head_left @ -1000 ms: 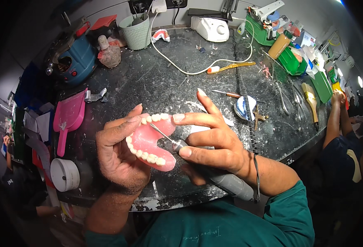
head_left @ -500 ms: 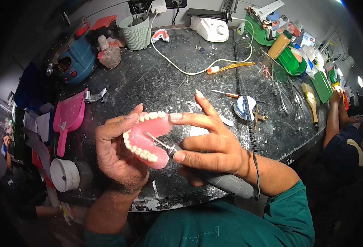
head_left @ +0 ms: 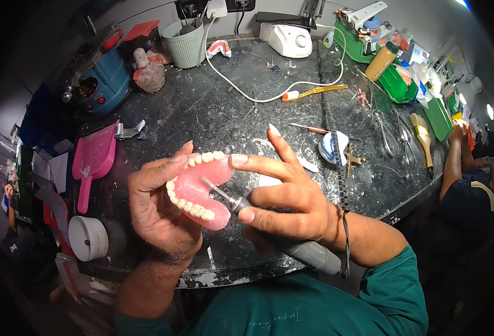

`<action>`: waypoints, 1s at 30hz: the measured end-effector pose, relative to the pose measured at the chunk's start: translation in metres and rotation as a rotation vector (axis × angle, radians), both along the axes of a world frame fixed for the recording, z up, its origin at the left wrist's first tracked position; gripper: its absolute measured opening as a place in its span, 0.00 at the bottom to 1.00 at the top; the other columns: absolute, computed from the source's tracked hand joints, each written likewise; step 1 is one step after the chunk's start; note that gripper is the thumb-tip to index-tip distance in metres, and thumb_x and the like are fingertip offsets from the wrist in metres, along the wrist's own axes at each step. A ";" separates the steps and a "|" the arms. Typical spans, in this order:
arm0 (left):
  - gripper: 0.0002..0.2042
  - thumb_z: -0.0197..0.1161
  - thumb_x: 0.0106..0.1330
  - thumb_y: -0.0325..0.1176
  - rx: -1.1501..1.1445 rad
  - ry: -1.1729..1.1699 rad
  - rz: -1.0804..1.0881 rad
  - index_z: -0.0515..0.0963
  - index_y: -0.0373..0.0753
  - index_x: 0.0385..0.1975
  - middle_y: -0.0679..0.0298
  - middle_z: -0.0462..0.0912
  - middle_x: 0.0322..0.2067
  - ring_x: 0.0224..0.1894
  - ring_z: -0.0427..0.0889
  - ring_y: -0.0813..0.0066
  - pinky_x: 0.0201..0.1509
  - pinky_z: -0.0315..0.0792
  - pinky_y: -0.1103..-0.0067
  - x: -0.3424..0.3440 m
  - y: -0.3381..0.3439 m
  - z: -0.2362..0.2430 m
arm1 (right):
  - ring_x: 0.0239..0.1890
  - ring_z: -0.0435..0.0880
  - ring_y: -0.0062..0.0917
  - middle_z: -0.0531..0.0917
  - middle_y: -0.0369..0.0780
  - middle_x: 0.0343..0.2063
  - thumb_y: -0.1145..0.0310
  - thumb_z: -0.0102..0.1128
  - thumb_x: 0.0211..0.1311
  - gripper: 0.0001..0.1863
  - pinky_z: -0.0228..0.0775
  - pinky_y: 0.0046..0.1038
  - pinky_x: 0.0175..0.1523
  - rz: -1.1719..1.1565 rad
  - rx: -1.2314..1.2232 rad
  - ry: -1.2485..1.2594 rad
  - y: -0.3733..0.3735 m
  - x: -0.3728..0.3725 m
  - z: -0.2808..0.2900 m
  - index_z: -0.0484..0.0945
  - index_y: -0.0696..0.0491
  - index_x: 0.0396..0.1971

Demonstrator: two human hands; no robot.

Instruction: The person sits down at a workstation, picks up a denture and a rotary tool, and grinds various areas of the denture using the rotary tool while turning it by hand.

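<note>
A pink denture (head_left: 219,170) with a curved row of white teeth is gripped at its left side by my left hand (head_left: 160,210), thumb on top and dusty palm beneath. My right hand (head_left: 291,204) is closed around a grey rotary handpiece (head_left: 314,255). Its thin metal bur (head_left: 216,188) points up and left over the denture's inner curve; whether the tip touches the pink surface I cannot tell. The right index fingertip rests on the denture's far right end. My right little finger is stretched out, away from the tool.
A black coiled cord (head_left: 336,112) runs from the handpiece toward the white control unit (head_left: 287,39). Left stand a pink dustpan (head_left: 94,154), a white round tub (head_left: 88,238) and a blue machine (head_left: 104,84). Right lie a brush (head_left: 422,137) and pliers (head_left: 386,134). A co-worker's arm (head_left: 454,151) shows far right.
My right hand and the handpiece have shifted slightly; the bur tip sits a little farther right and up over the denture. The left hand holds nearly still. The background person at lower left has moved.
</note>
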State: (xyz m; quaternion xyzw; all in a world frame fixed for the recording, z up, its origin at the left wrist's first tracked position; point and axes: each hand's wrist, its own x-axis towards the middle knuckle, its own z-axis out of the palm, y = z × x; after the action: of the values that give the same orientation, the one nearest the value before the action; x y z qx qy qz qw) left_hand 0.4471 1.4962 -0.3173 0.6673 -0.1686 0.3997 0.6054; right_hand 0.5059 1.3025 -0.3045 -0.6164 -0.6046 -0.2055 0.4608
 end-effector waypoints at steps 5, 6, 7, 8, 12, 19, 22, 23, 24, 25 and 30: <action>0.34 0.73 0.54 0.54 0.015 -0.010 0.009 0.69 0.31 0.48 0.58 0.76 0.41 0.45 0.82 0.67 0.65 0.70 0.56 0.000 0.000 0.000 | 0.61 0.76 0.47 0.79 0.37 0.37 0.73 0.68 0.51 0.19 0.44 0.65 0.70 0.001 -0.011 0.004 -0.004 0.003 -0.003 0.80 0.50 0.46; 0.37 0.71 0.54 0.60 -0.011 0.007 0.023 0.69 0.30 0.47 0.58 0.76 0.41 0.45 0.82 0.67 0.64 0.71 0.54 0.000 -0.002 0.000 | 0.61 0.76 0.47 0.78 0.37 0.37 0.73 0.68 0.51 0.19 0.44 0.66 0.70 -0.015 -0.032 0.000 -0.004 0.001 0.000 0.80 0.51 0.46; 0.37 0.71 0.54 0.60 -0.010 0.008 0.023 0.69 0.30 0.47 0.58 0.76 0.41 0.45 0.82 0.67 0.64 0.71 0.54 0.000 -0.002 0.000 | 0.61 0.76 0.47 0.78 0.37 0.37 0.73 0.68 0.51 0.19 0.44 0.66 0.70 -0.014 -0.031 0.001 -0.002 0.000 0.001 0.80 0.51 0.46; 0.37 0.71 0.54 0.61 -0.011 0.034 0.043 0.69 0.30 0.47 0.58 0.75 0.41 0.45 0.81 0.67 0.64 0.71 0.53 -0.001 -0.001 0.000 | 0.61 0.76 0.47 0.78 0.38 0.37 0.74 0.68 0.52 0.19 0.44 0.66 0.70 -0.001 -0.018 -0.004 -0.001 -0.001 0.001 0.80 0.51 0.46; 0.39 0.70 0.53 0.63 -0.008 -0.029 0.009 0.69 0.30 0.47 0.58 0.74 0.41 0.46 0.81 0.68 0.63 0.72 0.52 0.001 0.003 -0.005 | 0.61 0.76 0.49 0.78 0.38 0.36 0.76 0.67 0.52 0.18 0.43 0.67 0.69 0.022 0.032 -0.011 0.001 0.000 -0.003 0.80 0.50 0.45; 0.40 0.69 0.53 0.64 -0.018 0.098 0.058 0.68 0.30 0.47 0.59 0.74 0.41 0.46 0.81 0.68 0.63 0.72 0.52 -0.005 0.002 -0.001 | 0.60 0.77 0.50 0.78 0.38 0.35 0.77 0.68 0.52 0.16 0.43 0.68 0.69 0.020 0.045 -0.046 0.001 0.000 -0.002 0.79 0.51 0.42; 0.40 0.68 0.53 0.65 -0.038 0.112 0.051 0.69 0.30 0.48 0.59 0.74 0.41 0.46 0.81 0.68 0.63 0.72 0.52 -0.005 -0.001 0.001 | 0.60 0.77 0.51 0.78 0.38 0.35 0.78 0.68 0.52 0.16 0.42 0.68 0.69 0.017 0.046 -0.051 0.002 -0.001 -0.001 0.79 0.50 0.41; 0.41 0.68 0.53 0.65 -0.049 0.136 0.065 0.69 0.30 0.48 0.59 0.73 0.41 0.46 0.81 0.68 0.63 0.72 0.52 -0.005 -0.003 0.004 | 0.59 0.77 0.51 0.78 0.38 0.34 0.78 0.68 0.52 0.16 0.42 0.68 0.69 0.015 0.046 -0.051 0.002 -0.002 0.000 0.79 0.50 0.41; 0.41 0.68 0.53 0.66 -0.061 0.161 0.079 0.69 0.30 0.48 0.60 0.73 0.41 0.46 0.81 0.68 0.63 0.71 0.52 -0.005 -0.004 0.005 | 0.59 0.77 0.51 0.78 0.38 0.34 0.79 0.68 0.52 0.16 0.42 0.69 0.69 0.020 0.054 -0.053 0.001 -0.001 -0.001 0.78 0.49 0.41; 0.41 0.68 0.53 0.66 -0.060 0.161 0.082 0.69 0.30 0.48 0.60 0.73 0.41 0.46 0.81 0.68 0.63 0.71 0.52 -0.005 -0.003 0.004 | 0.59 0.77 0.51 0.78 0.38 0.34 0.79 0.68 0.52 0.16 0.42 0.69 0.69 0.023 0.055 -0.052 0.001 -0.001 -0.001 0.78 0.49 0.41; 0.39 0.69 0.55 0.63 -0.069 0.082 0.055 0.69 0.29 0.48 0.60 0.74 0.40 0.45 0.81 0.69 0.64 0.71 0.51 -0.002 -0.002 0.002 | 0.57 0.77 0.57 0.74 0.39 0.33 0.80 0.68 0.50 0.18 0.35 0.73 0.68 0.061 0.035 -0.057 0.000 0.000 -0.001 0.77 0.50 0.42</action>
State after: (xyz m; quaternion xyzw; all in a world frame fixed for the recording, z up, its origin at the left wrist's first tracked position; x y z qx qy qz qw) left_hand 0.4451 1.4939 -0.3150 0.6662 -0.1113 0.3940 0.6234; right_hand 0.5057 1.3022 -0.3050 -0.5835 -0.6324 -0.2194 0.4600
